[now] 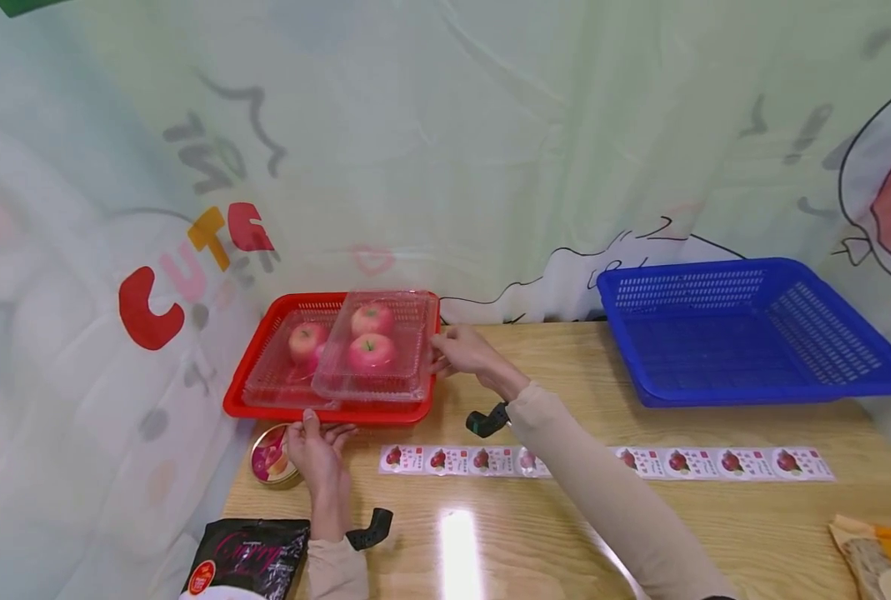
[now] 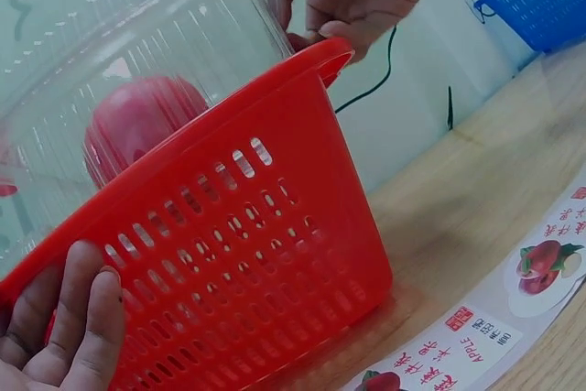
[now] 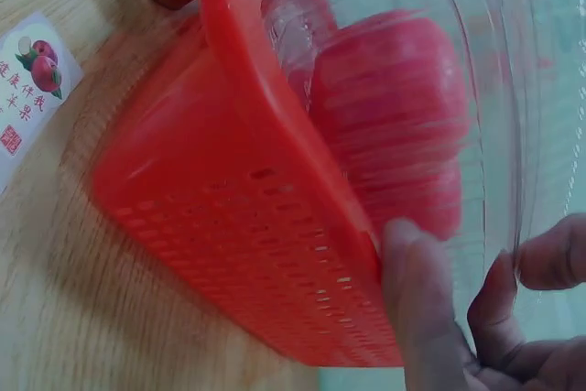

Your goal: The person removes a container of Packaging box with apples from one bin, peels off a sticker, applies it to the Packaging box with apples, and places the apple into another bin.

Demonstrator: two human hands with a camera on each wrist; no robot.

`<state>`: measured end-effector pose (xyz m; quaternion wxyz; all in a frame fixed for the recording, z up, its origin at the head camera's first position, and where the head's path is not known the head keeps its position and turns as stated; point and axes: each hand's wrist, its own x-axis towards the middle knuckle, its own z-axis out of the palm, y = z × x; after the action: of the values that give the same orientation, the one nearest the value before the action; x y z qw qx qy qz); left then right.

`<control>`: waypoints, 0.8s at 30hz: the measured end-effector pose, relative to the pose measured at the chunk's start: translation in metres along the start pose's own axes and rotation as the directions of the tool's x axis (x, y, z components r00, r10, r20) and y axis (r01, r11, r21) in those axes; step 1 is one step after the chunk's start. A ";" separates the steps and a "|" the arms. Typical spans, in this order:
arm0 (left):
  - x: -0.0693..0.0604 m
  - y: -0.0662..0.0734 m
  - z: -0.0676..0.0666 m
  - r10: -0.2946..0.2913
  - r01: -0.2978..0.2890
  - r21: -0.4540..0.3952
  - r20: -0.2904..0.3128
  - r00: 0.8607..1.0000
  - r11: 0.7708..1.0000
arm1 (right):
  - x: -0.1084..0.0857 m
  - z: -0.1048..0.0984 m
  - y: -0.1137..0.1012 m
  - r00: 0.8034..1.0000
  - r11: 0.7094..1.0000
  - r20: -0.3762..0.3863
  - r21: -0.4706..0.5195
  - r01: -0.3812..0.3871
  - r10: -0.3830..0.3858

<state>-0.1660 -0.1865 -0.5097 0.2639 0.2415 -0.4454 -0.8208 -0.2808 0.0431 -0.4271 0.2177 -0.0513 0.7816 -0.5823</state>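
A red basket (image 1: 392, 414) holds two clear plastic boxes with apples (image 1: 372, 351) inside; the right box (image 1: 407, 387) lies tilted, overlapping the left one (image 1: 265, 387). My left hand (image 1: 321, 458) grips the basket's front rim, its fingers (image 2: 92, 318) against the slotted outer wall in the left wrist view. At the basket's right side, my right hand (image 1: 469, 354) pinches the edge of the right box. In the right wrist view, one of its fingers (image 3: 414, 272) lies by the red rim and the others touch the clear plastic.
A blue basket (image 1: 745, 392) stands at the back right. A strip of apple labels (image 1: 678, 462) crosses the wooden table (image 1: 550, 533). Near the left edge are a round tin (image 1: 271, 457) and a black packet (image 1: 253, 554); an orange packet (image 1: 883, 554) lies at the front right.
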 end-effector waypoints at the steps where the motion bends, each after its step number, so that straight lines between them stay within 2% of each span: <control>1: 0.000 0.000 0.000 0.004 -0.004 -0.001 0.002 1.000 1.000 | -0.001 0.001 -0.002 1.000 1.000 -0.004 -0.004 0.000 0.000; 8: 0.000 -0.002 -0.001 0.021 -0.021 -0.009 0.021 1.000 1.000 | -0.007 0.004 -0.013 0.999 1.000 -0.036 -0.021 -0.006 0.006; 14: -0.001 -0.002 -0.001 0.026 -0.026 0.002 0.022 0.999 1.000 | -0.009 0.003 -0.024 1.000 0.996 -0.007 -0.090 0.026 -0.027; 24: -0.001 -0.003 -0.001 0.037 -0.037 0.010 0.017 0.999 0.999 | -0.011 0.005 -0.035 1.000 0.986 0.029 -0.166 0.016 -0.011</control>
<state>-0.1657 -0.1853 -0.5125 0.2740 0.2278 -0.4561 -0.8155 -0.2747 0.0314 -0.3927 0.2196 -0.0826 0.8240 -0.5157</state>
